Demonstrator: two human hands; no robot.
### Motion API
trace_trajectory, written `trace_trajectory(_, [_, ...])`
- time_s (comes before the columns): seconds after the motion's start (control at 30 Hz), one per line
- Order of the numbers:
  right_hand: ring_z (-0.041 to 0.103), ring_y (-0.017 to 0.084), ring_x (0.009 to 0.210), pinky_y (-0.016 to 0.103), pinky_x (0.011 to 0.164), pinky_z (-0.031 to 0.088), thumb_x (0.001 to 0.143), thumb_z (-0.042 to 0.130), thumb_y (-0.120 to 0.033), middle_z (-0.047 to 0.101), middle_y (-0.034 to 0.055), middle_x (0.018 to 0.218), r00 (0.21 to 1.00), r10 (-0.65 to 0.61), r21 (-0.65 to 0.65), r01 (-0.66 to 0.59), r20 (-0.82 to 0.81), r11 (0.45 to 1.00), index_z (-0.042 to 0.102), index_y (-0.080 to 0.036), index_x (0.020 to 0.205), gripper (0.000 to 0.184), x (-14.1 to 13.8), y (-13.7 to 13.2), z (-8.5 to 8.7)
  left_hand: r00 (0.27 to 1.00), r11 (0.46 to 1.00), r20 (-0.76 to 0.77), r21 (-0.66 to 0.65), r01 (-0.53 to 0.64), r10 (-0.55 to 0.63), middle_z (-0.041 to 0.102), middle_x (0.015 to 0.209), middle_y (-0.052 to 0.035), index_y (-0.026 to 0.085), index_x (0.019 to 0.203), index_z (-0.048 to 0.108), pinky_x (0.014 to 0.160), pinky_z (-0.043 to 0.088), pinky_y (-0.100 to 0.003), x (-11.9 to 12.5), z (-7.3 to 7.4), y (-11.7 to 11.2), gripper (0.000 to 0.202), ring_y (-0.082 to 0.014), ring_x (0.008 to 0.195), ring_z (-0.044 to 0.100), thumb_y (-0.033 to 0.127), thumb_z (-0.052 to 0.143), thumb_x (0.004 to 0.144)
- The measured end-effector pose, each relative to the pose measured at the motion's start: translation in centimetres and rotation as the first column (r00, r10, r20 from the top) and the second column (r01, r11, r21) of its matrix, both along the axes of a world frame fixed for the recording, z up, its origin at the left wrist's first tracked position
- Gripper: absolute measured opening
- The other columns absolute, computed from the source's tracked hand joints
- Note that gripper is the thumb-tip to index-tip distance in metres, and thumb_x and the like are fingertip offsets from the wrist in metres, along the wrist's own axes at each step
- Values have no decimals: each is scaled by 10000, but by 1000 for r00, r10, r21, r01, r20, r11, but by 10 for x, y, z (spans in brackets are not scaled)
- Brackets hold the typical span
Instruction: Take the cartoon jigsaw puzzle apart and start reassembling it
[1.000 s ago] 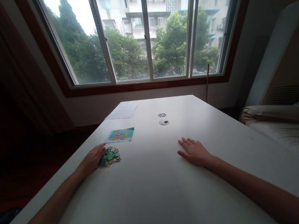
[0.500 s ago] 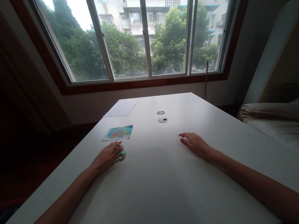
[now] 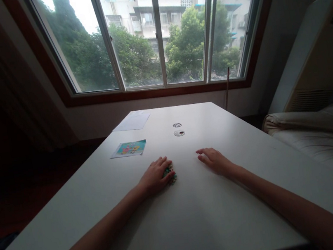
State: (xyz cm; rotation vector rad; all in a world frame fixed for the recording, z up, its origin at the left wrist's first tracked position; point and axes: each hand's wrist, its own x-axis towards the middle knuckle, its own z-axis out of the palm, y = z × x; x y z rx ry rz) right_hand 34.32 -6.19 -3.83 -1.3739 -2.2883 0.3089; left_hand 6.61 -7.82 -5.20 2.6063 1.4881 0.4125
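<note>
A small pile of green, teal and tan jigsaw puzzle pieces (image 3: 174,178) lies near the middle of the white table (image 3: 170,233). My left hand (image 3: 154,177) rests over the pile, palm down, fingers stretched out, and hides part of it. A short way to the right, my right hand (image 3: 215,161) hovers at or just above the tabletop, fingers loosely extended, with nothing in it. Beyond my left hand is a colourful cartoon picture sheet (image 3: 131,148), flat on the table and touched by neither hand.
A white sheet of paper (image 3: 131,122) lies at the table's far left corner. Two round cable-hole covers (image 3: 179,133) are set in the tabletop ahead. A cushioned sofa (image 3: 306,137) stands to the right, and a window (image 3: 156,38) spans the wall beyond.
My left hand has slid right with the puzzle pieces under it, from below the picture sheet to the table's middle. My right hand has stayed nearly in place. The view has shifted slightly.
</note>
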Motion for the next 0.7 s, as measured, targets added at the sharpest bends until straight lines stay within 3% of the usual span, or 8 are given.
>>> trace_trajectory(0.23, [531,205,1014,349,888,383,873,384,-376,626,86,1048,999,36,45,-36,11,998,582,-175,1066,342,4,4,-7,990,990,34,6,140,-140,385,1354,-94,230,1220,456,1037,233,-447,57,1,-7,459,-274,1264,304,488,430,842])
trace_trajectory(0.4, [544,202,990,349,878,390,867,399,-367,631,83,1040,1000,28,41,-28,1,999,593,-175,1036,321,8,8,-8,981,985,96,4,171,-171,393,1332,-126,208,1190,472,1031,225,-479,87,-1,-8,450,-301,1249,316,472,461,826])
trace_trajectory(0.53, [552,205,970,354,866,400,868,396,-355,639,88,1010,1000,21,41,-21,-5,999,599,-169,1026,317,14,9,-7,971,985,171,-8,173,-169,436,1299,-118,205,1157,490,1025,235,-471,98,-2,-7,396,-292,1239,331,439,445,841])
trace_trajectory(0.7, [555,199,949,352,855,411,870,398,-350,639,86,1000,996,87,50,-86,-20,995,606,-172,1015,310,22,12,-11,941,987,305,-27,158,-143,515,1225,-102,181,1208,449,971,339,-358,96,-2,-1,411,-222,1148,454,415,287,911])
